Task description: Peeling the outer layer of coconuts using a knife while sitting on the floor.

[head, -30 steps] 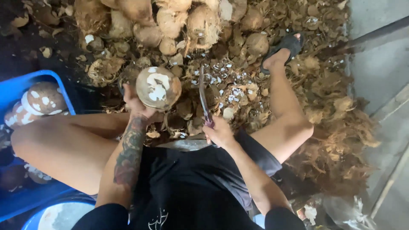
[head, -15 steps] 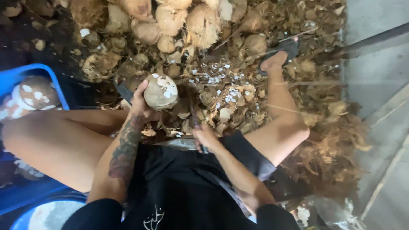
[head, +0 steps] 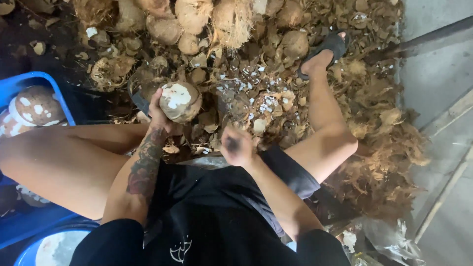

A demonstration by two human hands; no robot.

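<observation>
My left hand (head: 158, 112) holds a round coconut (head: 180, 101), brown with white patches where the skin is cut away, out in front of my knees. My right hand (head: 236, 146) is closed around the dark handle of a knife; the hand is blurred and the blade cannot be made out in the head view. The right hand sits to the right of the coconut and a little nearer to me, apart from it.
A heap of husked coconuts (head: 197, 22) and brown husk scraps (head: 379, 162) covers the ground ahead and to the right. A blue crate (head: 29, 81) with peeled coconuts (head: 35, 106) stands at the left. My right foot in a black sandal (head: 329, 48) rests in the scraps.
The knife was upright beside the coconut one second ago; now my right hand has pulled back toward me and the blade is out of sight. The coconut has turned in my left hand.
</observation>
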